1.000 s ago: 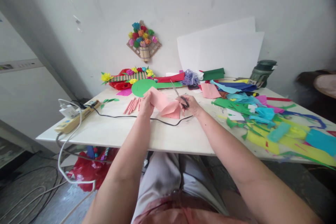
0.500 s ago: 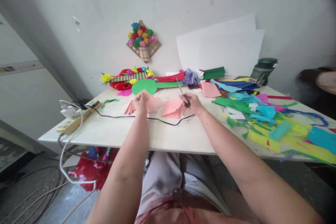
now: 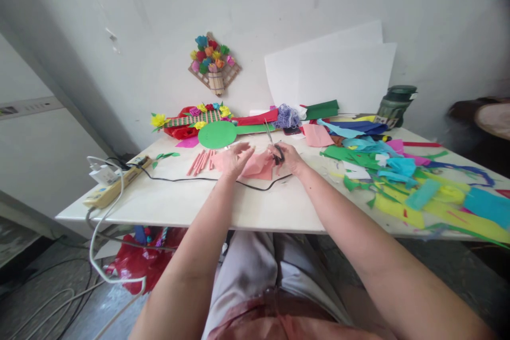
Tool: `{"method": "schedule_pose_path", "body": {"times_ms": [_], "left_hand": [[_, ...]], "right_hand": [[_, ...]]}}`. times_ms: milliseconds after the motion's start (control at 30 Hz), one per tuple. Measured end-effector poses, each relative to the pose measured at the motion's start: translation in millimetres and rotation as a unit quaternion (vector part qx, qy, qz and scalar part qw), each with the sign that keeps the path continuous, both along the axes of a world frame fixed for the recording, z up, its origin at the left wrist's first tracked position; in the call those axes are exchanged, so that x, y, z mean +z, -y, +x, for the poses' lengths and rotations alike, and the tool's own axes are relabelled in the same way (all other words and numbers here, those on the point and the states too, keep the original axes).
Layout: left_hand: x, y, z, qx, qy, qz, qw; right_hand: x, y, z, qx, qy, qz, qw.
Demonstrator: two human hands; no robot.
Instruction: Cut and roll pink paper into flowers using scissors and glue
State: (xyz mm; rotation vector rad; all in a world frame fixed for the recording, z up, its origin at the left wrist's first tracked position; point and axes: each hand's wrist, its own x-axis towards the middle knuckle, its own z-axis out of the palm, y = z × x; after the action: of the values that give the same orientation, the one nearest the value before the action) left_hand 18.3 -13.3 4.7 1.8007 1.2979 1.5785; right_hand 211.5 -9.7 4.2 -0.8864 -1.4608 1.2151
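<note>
Over a sheet of pink crepe paper (image 3: 258, 168) on the table, my left hand (image 3: 235, 160) is open, its thumb and fingers apart. Part of the paper is hidden beneath that hand. My right hand (image 3: 290, 156) is closed around the black handles of a pair of scissors (image 3: 269, 134), whose blades point up and away from me. The right fingers are close to the right side of the pink paper; whether they touch it I cannot tell. Several thin pink paper rolls (image 3: 201, 162) lie just left of my left hand.
A black cord (image 3: 183, 179) crosses the table (image 3: 274, 207) in front of my hands. On the left stands a power strip (image 3: 107, 191). Coloured paper scraps (image 3: 398, 186) cover the right side. Behind lie a green round-ended piece (image 3: 217, 134), purple yarn (image 3: 287, 116) and a dark bottle (image 3: 396, 106).
My left hand has let go of the pink piece beside the rolls and moved right, over the other pink paper, its fingers opening. The right hand still grips the scissors.
</note>
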Motion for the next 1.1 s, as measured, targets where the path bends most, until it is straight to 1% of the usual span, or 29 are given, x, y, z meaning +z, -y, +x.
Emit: {"method": "schedule_pose_path", "body": {"times_ms": [67, 100, 200, 333, 467, 600, 667, 767, 833, 933, 1000, 1100], "left_hand": [[-2.4, 0.7, 8.7, -0.041, -0.030, -0.018, 0.999], [-3.5, 0.7, 12.4, -0.052, -0.054, -0.027, 0.997], [-5.3, 0.8, 20.8, -0.065, -0.115, -0.051, 0.990], [-3.6, 2.5, 24.2, -0.081, -0.130, -0.074, 0.985], [-2.7, 1.9, 20.2, -0.121, -0.084, -0.100, 0.984], [-7.7, -4.4, 11.3, -0.158, -0.026, -0.139, 0.977], [-10.1, -7.1, 6.1, -0.171, -0.008, -0.180, 0.969], [-10.5, -8.0, -1.3, -0.198, 0.034, -0.244, 0.949], [-8.8, -7.4, -5.3, -0.203, 0.081, -0.253, 0.942], [-5.3, -7.2, -10.6, -0.193, 0.133, -0.256, 0.938], [-4.0, -8.7, -14.2, -0.197, 0.149, -0.265, 0.932], [-5.8, -14.1, -20.7, -0.221, 0.146, -0.286, 0.921]], "right_hand": [[-1.7, -0.8, -0.3, 0.000, 0.012, 0.013, 1.000], [-2.2, -0.8, -0.4, -0.001, 0.017, 0.019, 1.000], [-2.4, -0.1, -0.4, 0.004, 0.031, 0.027, 0.999], [-2.3, 0.4, -1.0, 0.014, 0.025, 0.025, 0.999], [-1.7, 0.5, -2.0, 0.002, 0.019, 0.016, 1.000], [0.7, 1.8, -3.0, -0.004, 0.002, -0.002, 1.000], [1.7, 2.4, -3.4, -0.006, -0.007, -0.011, 1.000], [2.4, 3.0, -3.8, -0.009, -0.012, -0.013, 1.000], [2.3, 3.1, -3.9, -0.010, -0.011, -0.015, 1.000], [1.5, 2.3, -3.8, -0.009, -0.005, -0.020, 1.000], [0.5, 1.3, -3.9, -0.006, -0.002, -0.021, 1.000], [-0.6, 0.1, -3.9, -0.002, 0.003, -0.023, 1.000]]}}
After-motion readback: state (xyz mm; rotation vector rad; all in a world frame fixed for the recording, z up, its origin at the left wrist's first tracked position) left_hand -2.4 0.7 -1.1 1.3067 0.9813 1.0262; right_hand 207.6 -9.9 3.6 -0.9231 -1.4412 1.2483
